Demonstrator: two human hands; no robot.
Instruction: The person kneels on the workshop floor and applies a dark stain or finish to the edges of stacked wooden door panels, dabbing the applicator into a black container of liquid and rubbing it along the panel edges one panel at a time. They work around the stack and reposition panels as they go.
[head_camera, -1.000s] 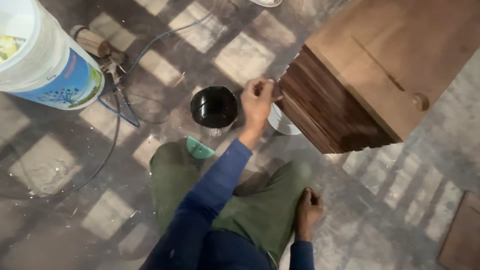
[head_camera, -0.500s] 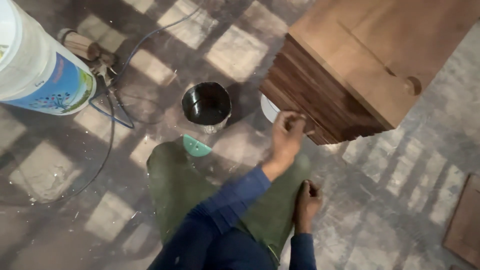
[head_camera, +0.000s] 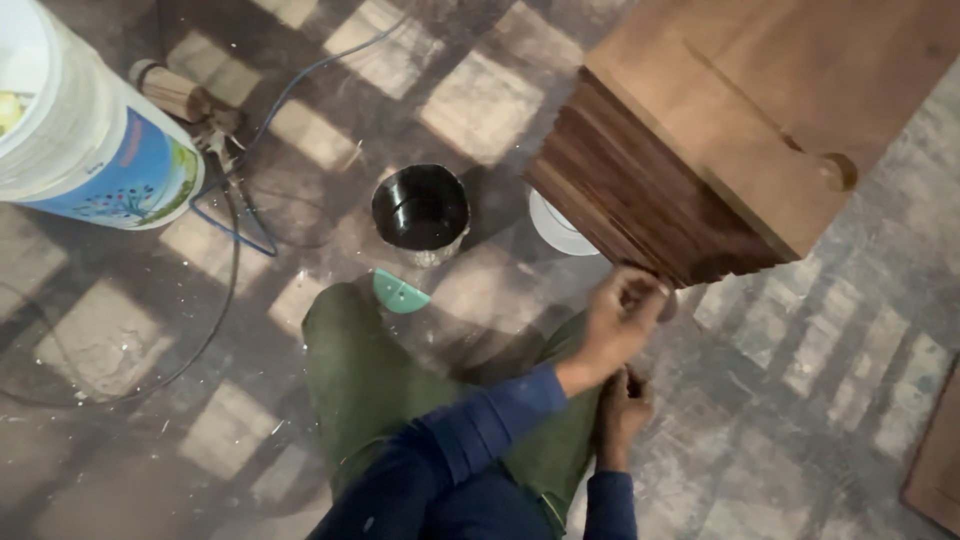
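Dark-stained wood marks the ribbed side of the cabinet (head_camera: 650, 205), while its top is a paler, matte brown with a round knob. A second ago the left hand (head_camera: 622, 318) was up at the near end of that ribbed face; half a second ago it had slid partway along; now it sits at the lower corner, fingers curled shut around something small pressed against the wood, though what it grips is too blurred to name. That sweep suggests the ribbed side has been worked along its length and the stroke is ending at the corner. The right hand (head_camera: 622, 410) rests low beside the knee on the green trousers (head_camera: 380, 380), fingers loosely bent; whether it holds anything I cannot tell.

Just beside the cabinet stands a small black can (head_camera: 420, 208), round and glossy inside, with a white round lid (head_camera: 558, 228) partly tucked under the cabinet. A teal lid-like piece (head_camera: 398, 292) lies by the knee. Farther left stands a large white plastic bucket (head_camera: 90, 140) with a wooden-handled tool (head_camera: 172, 92) and thin cable (head_camera: 230, 250) on the dusty floor (head_camera: 790, 400).
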